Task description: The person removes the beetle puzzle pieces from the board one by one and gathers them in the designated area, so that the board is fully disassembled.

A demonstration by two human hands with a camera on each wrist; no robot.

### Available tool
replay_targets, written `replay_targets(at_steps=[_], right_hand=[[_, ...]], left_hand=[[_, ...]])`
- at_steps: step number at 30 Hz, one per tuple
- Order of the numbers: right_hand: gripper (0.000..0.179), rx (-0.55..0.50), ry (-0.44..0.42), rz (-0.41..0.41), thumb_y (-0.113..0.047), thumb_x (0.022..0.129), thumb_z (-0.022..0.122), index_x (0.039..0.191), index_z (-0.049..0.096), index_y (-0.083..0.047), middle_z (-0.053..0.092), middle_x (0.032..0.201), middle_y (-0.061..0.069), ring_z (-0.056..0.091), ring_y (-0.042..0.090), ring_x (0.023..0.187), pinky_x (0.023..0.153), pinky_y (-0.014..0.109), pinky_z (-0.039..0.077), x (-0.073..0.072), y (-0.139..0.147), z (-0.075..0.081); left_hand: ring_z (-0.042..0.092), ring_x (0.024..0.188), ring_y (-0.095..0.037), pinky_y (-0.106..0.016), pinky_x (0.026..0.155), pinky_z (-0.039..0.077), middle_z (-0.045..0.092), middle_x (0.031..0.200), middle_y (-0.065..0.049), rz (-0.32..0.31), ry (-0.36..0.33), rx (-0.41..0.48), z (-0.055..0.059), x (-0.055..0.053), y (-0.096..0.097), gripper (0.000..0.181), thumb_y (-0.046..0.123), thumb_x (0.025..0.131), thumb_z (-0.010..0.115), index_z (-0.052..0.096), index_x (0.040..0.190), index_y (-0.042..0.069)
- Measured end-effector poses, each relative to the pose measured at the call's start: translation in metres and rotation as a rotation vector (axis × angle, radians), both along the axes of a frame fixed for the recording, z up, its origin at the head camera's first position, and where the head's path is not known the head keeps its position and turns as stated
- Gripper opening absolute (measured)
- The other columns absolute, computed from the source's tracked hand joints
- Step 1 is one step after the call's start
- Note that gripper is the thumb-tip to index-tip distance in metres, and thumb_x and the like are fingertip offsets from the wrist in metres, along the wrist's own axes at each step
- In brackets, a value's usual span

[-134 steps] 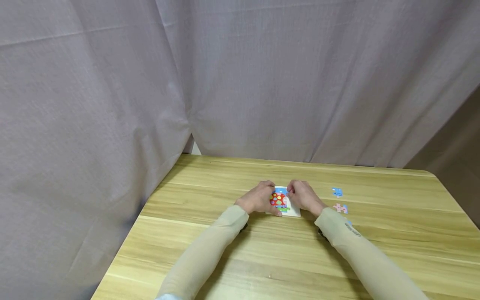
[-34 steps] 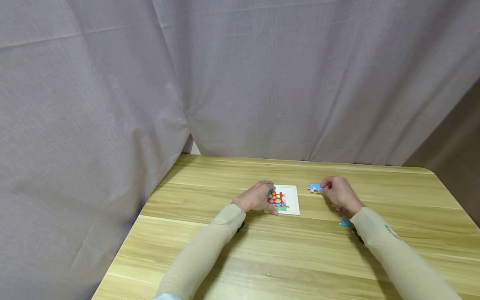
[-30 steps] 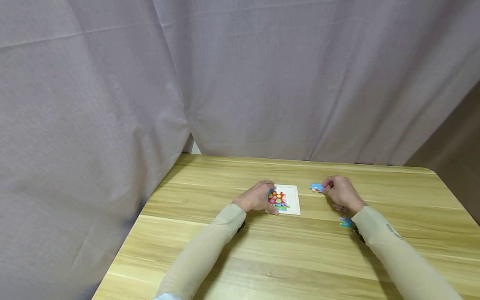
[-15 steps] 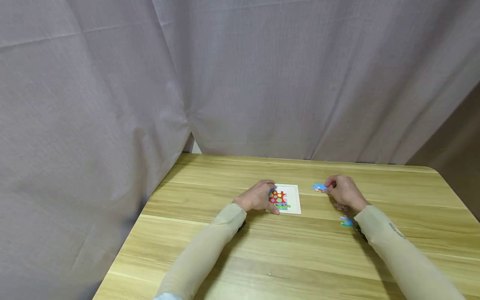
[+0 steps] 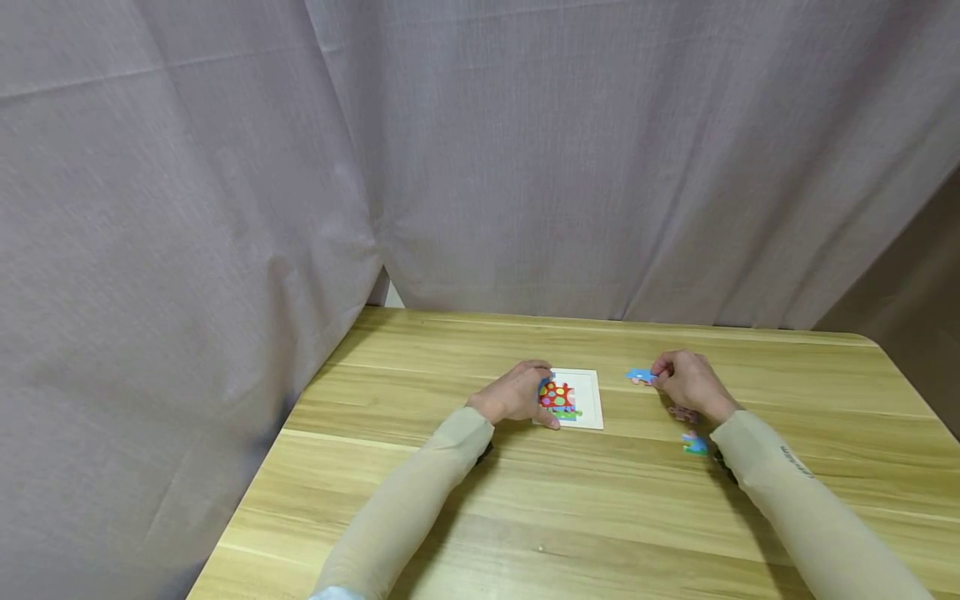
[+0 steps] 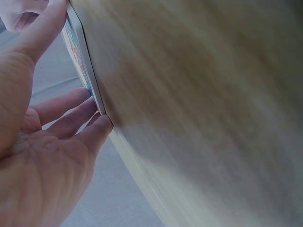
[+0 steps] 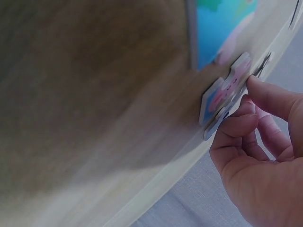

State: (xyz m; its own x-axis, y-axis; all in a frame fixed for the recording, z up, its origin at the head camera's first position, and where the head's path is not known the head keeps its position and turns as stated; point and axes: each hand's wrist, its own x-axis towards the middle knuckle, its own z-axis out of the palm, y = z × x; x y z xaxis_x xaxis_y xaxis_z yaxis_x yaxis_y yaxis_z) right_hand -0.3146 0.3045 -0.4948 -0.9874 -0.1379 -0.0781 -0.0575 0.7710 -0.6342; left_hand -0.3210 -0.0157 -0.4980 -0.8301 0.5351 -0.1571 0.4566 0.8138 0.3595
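Currently, head view, centre-right: gripping white square puzzle board [image 5: 589, 402] with left hand [image 5: 513, 393]; farther right, pinching blue-and-pink jigsaw piece [image 5: 639, 376] with right hand [image 5: 687, 383]. Left wrist, upper left: bracing board edge. Right wrist, right: apparently at piece-transfer step; next, likely requiring level placement.

Grey-mauve fabric curtains [image 5: 495, 158] hang beyond and left of a yellowish wood-grain counter [image 5: 570, 517] with a rounded far-right corner, a small white patch [image 5: 393, 297] showing in a gap near its far-left corner.
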Motion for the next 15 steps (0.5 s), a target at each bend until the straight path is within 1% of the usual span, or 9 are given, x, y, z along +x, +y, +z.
replay_targets(at_steps=[7, 10, 13, 15], right_hand=[[0.014, 0.002, -0.035, -0.001, 0.001, 0.105, 0.059, 0.112, 0.069, 0.007, 0.065, 0.075, 0.007, 0.051, 0.012, 0.046, 0.042, 0.03, 0.048, 0.0014, -0.0002, 0.0027], [0.015, 0.013, -0.015, 0.003, 0.001, 0.105, 0.058, 0.111, 0.07, 0.007, 0.069, 0.079, 0.01, 0.052, 0.012, 0.048, 0.043, 0.029, 0.048, 0.0013, 0.0, 0.0032], [0.016, 0.016, 0.024, 0.001, 0.0, 0.103, 0.059, 0.11, 0.071, 0.007, 0.072, 0.084, 0.013, 0.055, 0.012, 0.049, 0.043, 0.028, 0.048, 0.0017, -0.0002, 0.005], [0.016, 0.014, 0.046, -0.008, -0.002, 0.102, 0.06, 0.109, 0.072, 0.006, 0.072, 0.086, 0.012, 0.056, 0.013, 0.05, 0.044, 0.027, 0.048, 0.0024, -0.001, 0.0066]], left_hand=[[0.038, 0.165, -0.022, -0.031, 0.134, 0.039, 0.042, 0.176, -0.003, 0.003, -0.002, -0.003, 0.0001, 0.0007, 0.0, 0.096, 0.047, 0.085, 0.094, 0.052, 0.161, 0.007], [0.038, 0.165, -0.022, -0.031, 0.134, 0.039, 0.041, 0.176, -0.003, 0.008, -0.009, -0.001, -0.0001, 0.001, -0.0001, 0.096, 0.047, 0.085, 0.094, 0.052, 0.162, 0.008], [0.038, 0.165, -0.022, -0.031, 0.134, 0.039, 0.041, 0.177, -0.003, 0.008, -0.01, -0.001, -0.0002, 0.001, -0.0005, 0.096, 0.047, 0.085, 0.094, 0.052, 0.162, 0.007], [0.037, 0.165, -0.022, -0.031, 0.134, 0.039, 0.041, 0.176, -0.003, 0.007, -0.007, -0.001, 0.0001, 0.0011, -0.0012, 0.096, 0.047, 0.085, 0.094, 0.052, 0.162, 0.007]])
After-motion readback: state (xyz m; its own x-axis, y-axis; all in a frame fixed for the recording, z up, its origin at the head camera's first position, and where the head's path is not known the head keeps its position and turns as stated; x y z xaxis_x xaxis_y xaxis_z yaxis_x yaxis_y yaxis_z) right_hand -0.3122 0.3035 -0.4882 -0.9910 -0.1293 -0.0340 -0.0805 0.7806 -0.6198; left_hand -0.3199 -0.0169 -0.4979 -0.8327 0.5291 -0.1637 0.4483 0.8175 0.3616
